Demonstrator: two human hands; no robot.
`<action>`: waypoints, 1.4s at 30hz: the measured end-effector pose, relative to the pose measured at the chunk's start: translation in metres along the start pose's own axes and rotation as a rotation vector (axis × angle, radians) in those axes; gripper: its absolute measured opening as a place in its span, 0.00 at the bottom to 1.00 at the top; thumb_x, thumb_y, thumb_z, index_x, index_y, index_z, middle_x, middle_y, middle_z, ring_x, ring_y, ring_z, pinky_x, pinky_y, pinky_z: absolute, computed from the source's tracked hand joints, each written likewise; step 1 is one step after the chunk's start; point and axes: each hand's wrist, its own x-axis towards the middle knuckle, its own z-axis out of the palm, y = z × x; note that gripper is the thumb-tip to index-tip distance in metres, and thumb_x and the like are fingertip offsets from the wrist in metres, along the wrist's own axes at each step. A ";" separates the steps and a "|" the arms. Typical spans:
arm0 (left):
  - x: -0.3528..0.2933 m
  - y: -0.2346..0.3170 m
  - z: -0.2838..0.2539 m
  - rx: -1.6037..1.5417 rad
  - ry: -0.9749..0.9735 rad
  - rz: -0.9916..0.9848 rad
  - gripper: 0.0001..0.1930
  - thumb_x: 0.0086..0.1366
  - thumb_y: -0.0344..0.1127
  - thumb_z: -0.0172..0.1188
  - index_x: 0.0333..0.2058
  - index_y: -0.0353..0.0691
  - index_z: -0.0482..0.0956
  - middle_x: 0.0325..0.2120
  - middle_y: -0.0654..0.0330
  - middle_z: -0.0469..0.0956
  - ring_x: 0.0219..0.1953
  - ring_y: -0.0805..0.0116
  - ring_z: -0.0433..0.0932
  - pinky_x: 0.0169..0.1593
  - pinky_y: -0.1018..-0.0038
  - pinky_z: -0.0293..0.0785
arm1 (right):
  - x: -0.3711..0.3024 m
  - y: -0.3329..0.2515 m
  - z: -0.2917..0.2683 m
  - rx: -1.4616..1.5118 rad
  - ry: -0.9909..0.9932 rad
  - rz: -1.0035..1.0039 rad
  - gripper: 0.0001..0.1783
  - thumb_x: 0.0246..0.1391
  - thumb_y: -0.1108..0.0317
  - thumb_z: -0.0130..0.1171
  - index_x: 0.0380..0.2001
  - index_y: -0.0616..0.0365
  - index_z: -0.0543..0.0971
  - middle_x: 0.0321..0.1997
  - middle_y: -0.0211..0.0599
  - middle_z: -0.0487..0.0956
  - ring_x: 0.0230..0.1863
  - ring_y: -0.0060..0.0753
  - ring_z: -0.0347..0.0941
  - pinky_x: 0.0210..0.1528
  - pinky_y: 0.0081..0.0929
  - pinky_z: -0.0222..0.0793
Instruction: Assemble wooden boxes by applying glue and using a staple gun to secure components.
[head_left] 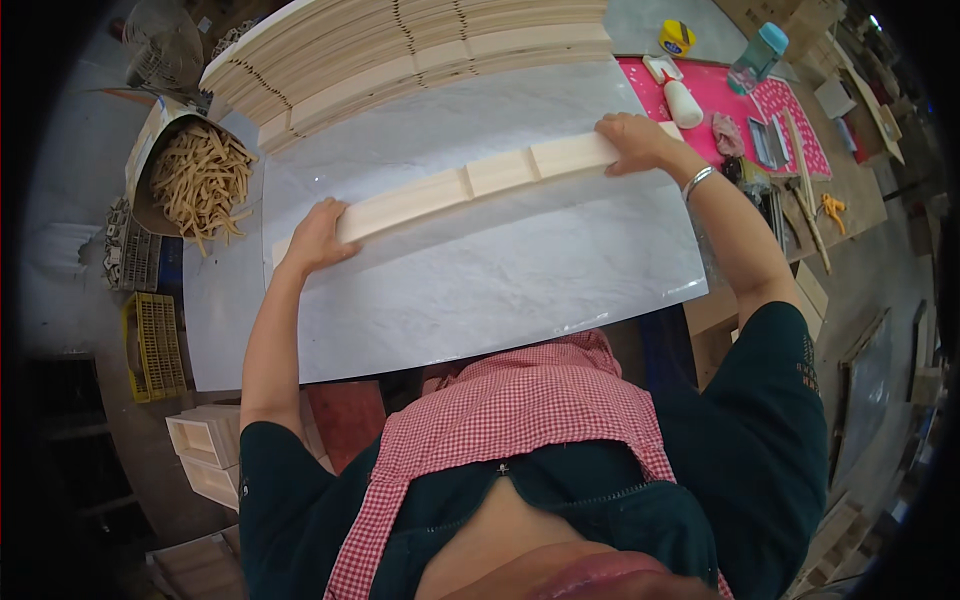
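A long pale wooden board (415,198) with two cross grooves lies at a slant across the light marbled tabletop (500,270). Near its left end, my left hand (320,237) grips it, thumb and fingers at opposite edges. Toward the other end my right hand (640,143), with a silver bangle at the wrist, is closed on it the same way. The board's right tip passes beyond that hand onto a pink mat. Behind it, a tall stack of similar grooved boards (450,60) fills the table's far side.
A bag of thin wood strips (200,175) stands at the left. On the pink mat (700,90) are a white glue bottle (683,104) and a crumpled cloth (728,134). A teal bottle (758,58) and yellow tub (677,38) stand behind. A yellow crate (157,345) is at lower left.
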 end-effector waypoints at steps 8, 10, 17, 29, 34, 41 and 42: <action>0.010 0.017 -0.005 -0.037 0.056 0.019 0.29 0.46 0.37 0.74 0.49 0.37 0.77 0.43 0.54 0.77 0.46 0.52 0.75 0.53 0.64 0.73 | -0.022 0.011 -0.004 0.000 0.098 0.017 0.30 0.35 0.60 0.77 0.44 0.56 0.78 0.46 0.39 0.79 0.48 0.45 0.76 0.53 0.39 0.73; -0.022 0.016 0.012 -0.077 0.061 0.047 0.30 0.47 0.36 0.74 0.50 0.37 0.77 0.44 0.54 0.77 0.47 0.52 0.75 0.54 0.64 0.72 | -0.046 0.000 0.002 0.005 0.013 0.013 0.32 0.35 0.61 0.78 0.45 0.57 0.77 0.48 0.40 0.78 0.50 0.45 0.74 0.56 0.37 0.71; -0.036 0.033 0.022 -0.078 0.223 -0.008 0.31 0.48 0.37 0.75 0.52 0.38 0.77 0.47 0.53 0.75 0.50 0.52 0.72 0.56 0.64 0.70 | -0.055 0.005 0.023 0.103 0.224 0.020 0.32 0.34 0.61 0.78 0.45 0.57 0.77 0.50 0.41 0.76 0.51 0.47 0.72 0.57 0.38 0.70; -0.097 0.040 0.058 -0.143 0.291 0.003 0.33 0.48 0.46 0.77 0.52 0.40 0.77 0.49 0.54 0.75 0.52 0.54 0.71 0.58 0.61 0.66 | -0.112 -0.015 0.049 0.182 0.269 -0.064 0.35 0.32 0.60 0.79 0.47 0.57 0.77 0.48 0.42 0.75 0.48 0.47 0.71 0.54 0.39 0.68; -0.092 0.041 0.052 -0.096 0.410 0.045 0.32 0.49 0.45 0.76 0.52 0.40 0.78 0.48 0.54 0.74 0.51 0.54 0.71 0.58 0.62 0.68 | -0.113 -0.023 0.038 0.185 0.353 -0.066 0.36 0.32 0.58 0.79 0.46 0.57 0.76 0.48 0.42 0.75 0.47 0.48 0.71 0.54 0.39 0.68; -0.150 0.051 0.080 -0.247 0.349 0.081 0.32 0.47 0.37 0.76 0.53 0.38 0.78 0.49 0.53 0.73 0.49 0.52 0.71 0.57 0.63 0.69 | -0.171 -0.036 0.070 0.200 0.379 -0.113 0.32 0.35 0.60 0.76 0.46 0.57 0.76 0.47 0.41 0.74 0.48 0.47 0.70 0.55 0.38 0.66; -0.147 0.053 0.080 -0.252 0.339 0.090 0.32 0.47 0.37 0.76 0.53 0.38 0.78 0.49 0.53 0.73 0.49 0.52 0.71 0.57 0.63 0.69 | -0.166 -0.035 0.069 0.188 0.400 -0.073 0.32 0.36 0.61 0.76 0.47 0.56 0.76 0.48 0.41 0.74 0.48 0.47 0.69 0.55 0.38 0.66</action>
